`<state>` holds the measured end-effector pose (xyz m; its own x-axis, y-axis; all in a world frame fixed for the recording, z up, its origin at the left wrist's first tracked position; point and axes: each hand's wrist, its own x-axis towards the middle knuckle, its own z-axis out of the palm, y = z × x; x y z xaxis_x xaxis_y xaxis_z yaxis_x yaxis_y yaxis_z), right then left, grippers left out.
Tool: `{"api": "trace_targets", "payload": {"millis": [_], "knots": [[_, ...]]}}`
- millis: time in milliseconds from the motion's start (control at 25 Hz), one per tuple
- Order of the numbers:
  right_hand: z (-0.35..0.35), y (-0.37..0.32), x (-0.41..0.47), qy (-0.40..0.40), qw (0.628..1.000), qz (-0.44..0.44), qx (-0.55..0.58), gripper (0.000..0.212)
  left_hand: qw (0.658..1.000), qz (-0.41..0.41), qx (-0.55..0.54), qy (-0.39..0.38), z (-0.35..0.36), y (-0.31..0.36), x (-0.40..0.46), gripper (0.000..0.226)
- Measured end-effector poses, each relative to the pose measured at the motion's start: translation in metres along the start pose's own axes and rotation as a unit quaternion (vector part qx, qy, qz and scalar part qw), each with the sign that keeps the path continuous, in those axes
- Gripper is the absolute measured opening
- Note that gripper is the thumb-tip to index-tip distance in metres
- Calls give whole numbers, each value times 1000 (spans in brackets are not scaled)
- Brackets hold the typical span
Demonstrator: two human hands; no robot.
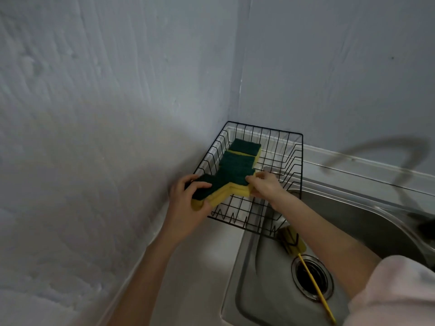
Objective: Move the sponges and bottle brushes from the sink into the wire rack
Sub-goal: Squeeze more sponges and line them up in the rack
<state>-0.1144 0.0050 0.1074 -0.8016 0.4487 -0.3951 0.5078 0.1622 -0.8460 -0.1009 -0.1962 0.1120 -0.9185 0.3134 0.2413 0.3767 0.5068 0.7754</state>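
Note:
A black wire rack [286,161] stands in the wall corner, partly over the steel sink [263,290]. Several yellow sponges with green scouring tops [235,165] lie in a row inside it. My left hand [188,203] grips the nearest sponge [204,187] over the rack's left rim. My right hand [266,187] pinches the edge of the sponge [237,182] beside it. A yellow bottle brush [293,243] lies in the sink, its thin yellow handle [315,288] crossing the drain.
The drain [312,277] sits at the sink's bottom. A faucet [423,222] shows blurred at the right edge. Grey walls close in behind and to the left of the rack. A steel counter strip [188,267] runs left of the sink.

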Motion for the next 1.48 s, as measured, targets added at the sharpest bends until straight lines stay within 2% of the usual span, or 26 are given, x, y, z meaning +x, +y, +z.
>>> {"api": "trace_targets", "payload": {"millis": [80,200,400,520,720,840,960,1080,1200,1280,1400,1480], "knots": [[8,1,6,3,1000,2,-8,48,1000,-1,-4,-11,2,-5,0,30],[16,1,13,8,1000,0,-2,50,1000,0,-1,-20,2,-6,0,46],[20,3,19,38,997,-3,-69,52,1000,8,1,-28,2,-11,2,40],[19,3,18,21,992,-13,-124,53,999,15,8,-34,3,-11,3,43],[15,1,11,35,994,-21,-104,48,999,22,6,-34,2,-11,4,51],[9,-3,-6,-48,997,-17,-62,41,998,31,-7,-53,3,-5,6,38],[3,-7,-23,-134,990,-3,-37,41,995,55,-8,-80,9,3,8,47],[-1,-5,-32,-151,987,-22,-58,39,992,72,24,-105,14,5,10,59],[-6,0,-38,-169,986,7,-11,29,991,71,41,-108,15,3,13,62],[-6,2,-41,-174,984,20,13,22,990,77,57,-105,16,1,16,56],[-3,4,-41,-170,985,24,20,19,989,71,92,-87,18,-2,20,32],[3,6,-37,-170,985,23,-2,25,989,56,114,-77,19,-4,21,36]]}}
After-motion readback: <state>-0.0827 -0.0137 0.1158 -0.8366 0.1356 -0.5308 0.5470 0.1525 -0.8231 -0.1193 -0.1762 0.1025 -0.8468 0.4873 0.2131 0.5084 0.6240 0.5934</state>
